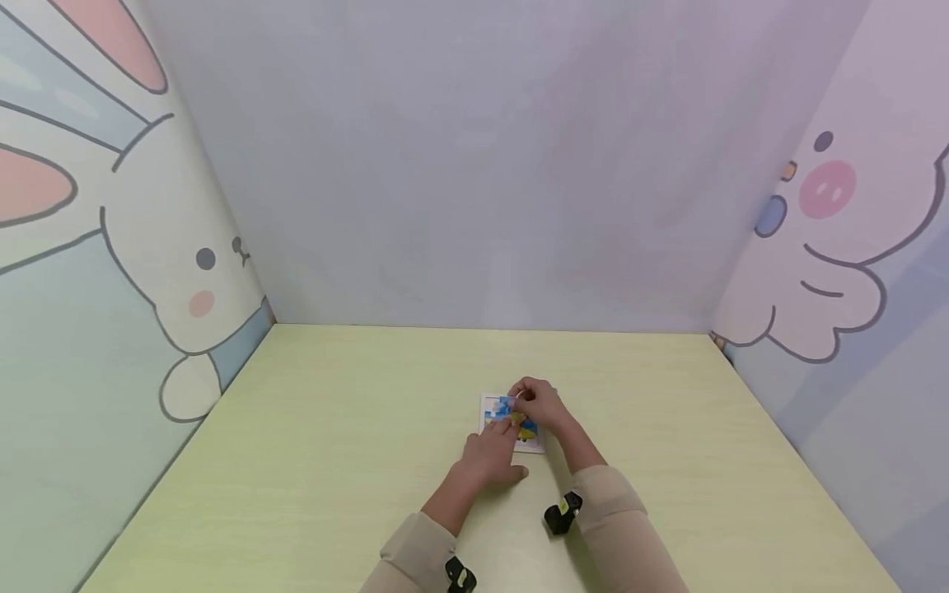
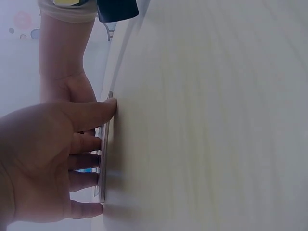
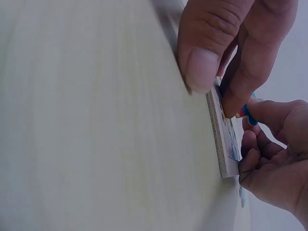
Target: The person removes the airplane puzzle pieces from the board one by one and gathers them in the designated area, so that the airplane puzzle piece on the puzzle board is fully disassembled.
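A small jigsaw puzzle (image 1: 504, 403) with blue, white and yellow parts lies in a thin, white-edged tray (image 1: 530, 449) on the table. My left hand (image 1: 491, 457) rests its extended fingers on the near left part of the puzzle. In the left wrist view its thumb (image 2: 108, 109) reaches the tray's edge. My right hand (image 1: 539, 403) is over the upper right part of the puzzle. Between thumb and fingers it pinches a small puzzle piece (image 3: 250, 117), blue with a bit of red. Both hands cover much of the picture.
The pale yellow-green table (image 1: 334, 428) reaches back to a grey-lilac curtain (image 1: 474, 165). Side panels bear a rabbit drawing (image 1: 185, 288) and a pig drawing (image 1: 830, 247). Small black devices (image 1: 561, 515) are strapped at both sleeves.
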Demonstrator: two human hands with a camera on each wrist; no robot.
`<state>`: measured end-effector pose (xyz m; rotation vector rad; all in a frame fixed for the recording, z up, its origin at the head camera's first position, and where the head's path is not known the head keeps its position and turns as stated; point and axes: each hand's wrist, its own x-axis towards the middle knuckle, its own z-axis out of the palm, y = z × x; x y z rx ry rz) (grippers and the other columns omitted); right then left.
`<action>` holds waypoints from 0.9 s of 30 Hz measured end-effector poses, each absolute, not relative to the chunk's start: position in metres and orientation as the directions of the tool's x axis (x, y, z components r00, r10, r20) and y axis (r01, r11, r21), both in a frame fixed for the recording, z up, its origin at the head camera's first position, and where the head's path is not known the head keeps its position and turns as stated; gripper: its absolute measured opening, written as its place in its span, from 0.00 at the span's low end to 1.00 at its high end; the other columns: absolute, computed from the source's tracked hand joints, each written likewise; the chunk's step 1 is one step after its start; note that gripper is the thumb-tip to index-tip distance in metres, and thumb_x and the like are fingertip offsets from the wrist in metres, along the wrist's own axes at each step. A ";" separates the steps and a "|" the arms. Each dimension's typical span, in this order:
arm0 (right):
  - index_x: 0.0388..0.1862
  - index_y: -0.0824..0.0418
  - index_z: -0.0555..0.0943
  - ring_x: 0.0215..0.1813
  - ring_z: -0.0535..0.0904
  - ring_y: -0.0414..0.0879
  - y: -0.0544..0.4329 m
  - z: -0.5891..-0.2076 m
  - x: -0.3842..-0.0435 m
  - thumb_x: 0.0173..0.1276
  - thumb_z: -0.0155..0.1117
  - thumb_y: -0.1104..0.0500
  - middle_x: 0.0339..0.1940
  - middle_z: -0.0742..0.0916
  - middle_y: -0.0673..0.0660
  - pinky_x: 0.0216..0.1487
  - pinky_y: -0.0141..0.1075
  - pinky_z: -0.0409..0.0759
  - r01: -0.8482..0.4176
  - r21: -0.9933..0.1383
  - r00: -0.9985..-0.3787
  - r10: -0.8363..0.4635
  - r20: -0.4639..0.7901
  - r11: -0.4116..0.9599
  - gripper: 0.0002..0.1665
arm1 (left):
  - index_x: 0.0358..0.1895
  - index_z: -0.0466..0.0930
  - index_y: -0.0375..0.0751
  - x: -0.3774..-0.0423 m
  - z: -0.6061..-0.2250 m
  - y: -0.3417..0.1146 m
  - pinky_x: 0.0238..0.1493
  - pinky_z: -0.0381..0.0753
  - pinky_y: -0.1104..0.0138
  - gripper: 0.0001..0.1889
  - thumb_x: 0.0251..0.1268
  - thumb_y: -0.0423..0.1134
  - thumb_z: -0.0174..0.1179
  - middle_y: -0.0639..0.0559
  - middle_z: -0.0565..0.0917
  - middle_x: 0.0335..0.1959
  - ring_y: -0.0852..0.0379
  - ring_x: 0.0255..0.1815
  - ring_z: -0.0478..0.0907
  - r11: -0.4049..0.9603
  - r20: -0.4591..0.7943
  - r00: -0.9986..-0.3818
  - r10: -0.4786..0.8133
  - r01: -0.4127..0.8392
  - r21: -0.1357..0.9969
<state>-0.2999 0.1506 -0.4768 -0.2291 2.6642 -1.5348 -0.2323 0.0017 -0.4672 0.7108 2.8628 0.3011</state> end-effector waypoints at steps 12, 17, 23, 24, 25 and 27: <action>0.40 0.68 0.81 0.28 0.71 0.45 0.159 -0.478 -0.295 0.68 0.64 0.70 0.24 0.77 0.53 0.32 0.35 0.71 -0.093 -0.911 -0.993 -0.105 0.055 0.402 0.03 | 0.70 0.70 0.37 -0.232 -0.469 0.004 0.58 0.75 0.47 0.37 0.63 0.54 0.67 0.45 0.69 0.72 0.47 0.73 0.64 0.861 -0.122 -0.871 0.475 0.432 0.268; 0.40 0.68 0.82 0.28 0.73 0.46 0.162 -0.478 -0.293 0.68 0.64 0.70 0.24 0.78 0.55 0.32 0.35 0.74 -0.105 -0.905 -0.992 -0.106 0.067 0.413 0.03 | 0.70 0.70 0.38 -0.233 -0.472 0.004 0.58 0.75 0.48 0.37 0.64 0.55 0.66 0.46 0.69 0.72 0.47 0.73 0.64 0.864 -0.123 -0.871 0.475 0.435 0.253; 0.40 0.67 0.83 0.30 0.78 0.48 0.171 -0.474 -0.290 0.69 0.64 0.68 0.25 0.81 0.55 0.33 0.36 0.75 -0.104 -0.905 -0.993 -0.097 0.069 0.412 0.04 | 0.71 0.70 0.37 -0.233 -0.472 0.005 0.60 0.73 0.45 0.37 0.63 0.54 0.66 0.44 0.67 0.74 0.45 0.74 0.62 0.850 -0.131 -0.865 0.484 0.430 0.305; 0.41 0.68 0.83 0.31 0.78 0.48 0.173 -0.473 -0.289 0.69 0.64 0.68 0.26 0.81 0.55 0.33 0.36 0.74 -0.111 -0.907 -0.992 -0.097 0.078 0.407 0.04 | 0.70 0.70 0.38 -0.234 -0.471 0.005 0.61 0.72 0.44 0.37 0.63 0.54 0.66 0.44 0.66 0.74 0.45 0.75 0.62 0.846 -0.129 -0.865 0.486 0.428 0.318; 0.41 0.68 0.84 0.31 0.77 0.48 0.175 -0.473 -0.288 0.69 0.64 0.68 0.26 0.82 0.55 0.34 0.36 0.74 -0.112 -0.909 -0.992 -0.091 0.082 0.401 0.04 | 0.70 0.71 0.38 -0.234 -0.470 0.005 0.62 0.71 0.44 0.36 0.63 0.54 0.66 0.44 0.66 0.75 0.44 0.75 0.61 0.844 -0.129 -0.864 0.486 0.425 0.327; 0.42 0.68 0.84 0.33 0.77 0.47 0.180 -0.473 -0.286 0.70 0.64 0.67 0.28 0.83 0.55 0.35 0.36 0.73 -0.111 -0.915 -0.993 -0.079 0.087 0.388 0.05 | 0.70 0.72 0.39 -0.233 -0.468 0.005 0.64 0.68 0.42 0.35 0.63 0.53 0.67 0.43 0.65 0.75 0.43 0.76 0.60 0.841 -0.129 -0.866 0.483 0.418 0.345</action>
